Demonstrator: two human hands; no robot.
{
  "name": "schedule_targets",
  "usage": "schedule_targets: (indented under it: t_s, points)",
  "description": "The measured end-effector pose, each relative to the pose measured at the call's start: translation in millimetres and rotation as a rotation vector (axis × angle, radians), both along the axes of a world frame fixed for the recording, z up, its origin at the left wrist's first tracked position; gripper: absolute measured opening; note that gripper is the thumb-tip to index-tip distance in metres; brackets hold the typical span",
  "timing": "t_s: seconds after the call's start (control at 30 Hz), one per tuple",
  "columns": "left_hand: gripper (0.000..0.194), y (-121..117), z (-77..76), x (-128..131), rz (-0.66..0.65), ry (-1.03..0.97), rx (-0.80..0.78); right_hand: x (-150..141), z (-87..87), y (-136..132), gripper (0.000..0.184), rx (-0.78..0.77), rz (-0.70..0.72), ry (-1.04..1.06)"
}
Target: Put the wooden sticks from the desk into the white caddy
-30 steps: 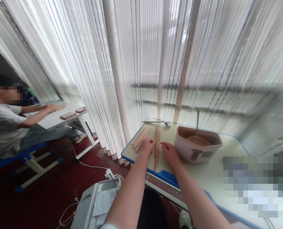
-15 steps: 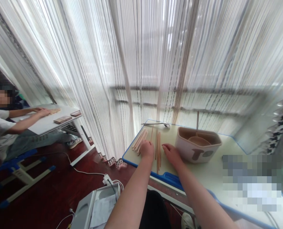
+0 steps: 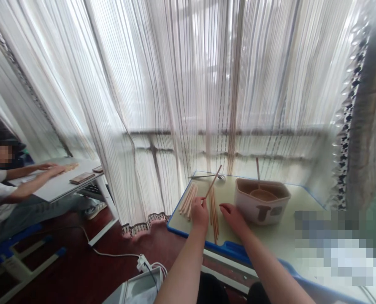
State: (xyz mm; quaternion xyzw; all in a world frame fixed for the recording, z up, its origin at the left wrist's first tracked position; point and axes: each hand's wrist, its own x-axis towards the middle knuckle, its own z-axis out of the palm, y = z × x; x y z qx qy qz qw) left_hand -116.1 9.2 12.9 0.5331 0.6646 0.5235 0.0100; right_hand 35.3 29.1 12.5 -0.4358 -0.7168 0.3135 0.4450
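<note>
My left hand (image 3: pixel 199 212) is closed on one wooden chopstick (image 3: pixel 213 181), lifted so that its far end tilts up and to the right. To its left a pile of pale chopsticks (image 3: pixel 188 197) lies on the table. Between my hands lies a second bunch of darker chopsticks (image 3: pixel 214 214). My right hand (image 3: pixel 233 215) rests on the table beside that bunch, fingers bent and touching the surface, holding nothing I can see. A beige divided holder (image 3: pixel 262 203) with one stick upright in it stands just right of my right hand.
A metal spoon (image 3: pixel 206 176) lies at the far edge of the pale table with a blue rim (image 3: pixel 188 228). Sheer curtains hang behind. At the left another person sits at a white desk (image 3: pixel 61 182) with hands on it. A power strip (image 3: pixel 142 264) and cables lie on the dark floor.
My left hand has picked one chopstick up from the table and raised its far end. The camera has swung right, and my right hand has stayed beside the darker bunch.
</note>
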Motion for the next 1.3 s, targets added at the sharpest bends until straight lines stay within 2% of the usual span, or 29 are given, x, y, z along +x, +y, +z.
schedule_targets:
  t_s: [0.43, 0.87, 1.2, 1.3]
  points:
    - [0.020, 0, 4.8, 4, 0.077, -0.003, 0.086, 2, 0.6, -2, 0.026, 0.002, 0.027, -0.002]
    - [0.020, 13, -7.2, -1, 0.064, -0.015, 0.146, -6, -6.4, 2, 0.028, 0.022, 0.029, -0.029]
    - [0.020, 8, -1.3, 2, 0.035, -0.056, 0.176, -11, -3.1, -4, 0.029, 0.051, 0.006, 0.050]
    - [0.020, 5, 1.0, 3, 0.043, -0.064, 0.194, -14, 6.4, -11, 0.029, 0.080, 0.011, 0.131]
